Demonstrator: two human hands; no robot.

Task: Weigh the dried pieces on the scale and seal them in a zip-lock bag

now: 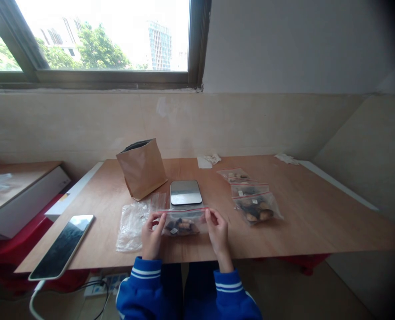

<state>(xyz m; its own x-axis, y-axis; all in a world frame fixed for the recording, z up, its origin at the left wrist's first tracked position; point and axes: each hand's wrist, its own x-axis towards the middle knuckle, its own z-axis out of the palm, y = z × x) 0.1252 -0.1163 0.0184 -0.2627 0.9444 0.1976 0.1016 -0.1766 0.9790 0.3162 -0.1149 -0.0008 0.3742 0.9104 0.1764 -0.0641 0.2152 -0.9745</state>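
Observation:
A clear zip bag [184, 226] with a red seal strip is stretched between my two hands over the table's near part. Dark and tan pieces, perhaps dried mushrooms, lie in its bottom beside a small white packet. My left hand [152, 233] pinches the bag's top left corner. At the top right corner, my right hand [217, 231] pinches the strip between thumb and fingers. Just beyond the bag sits a flat silver kitchen scale [185, 192]. Left of my left hand lies a stack of clear zip bags [130, 226], seemingly with nothing in them.
A brown paper bag [142, 169] stands with its top open at the back left. Several filled zip bags [255, 209] overlap at the right. A smartphone [62, 249] with a white cable lies on the left edge. Crumpled tissue [213, 158] rests by the wall.

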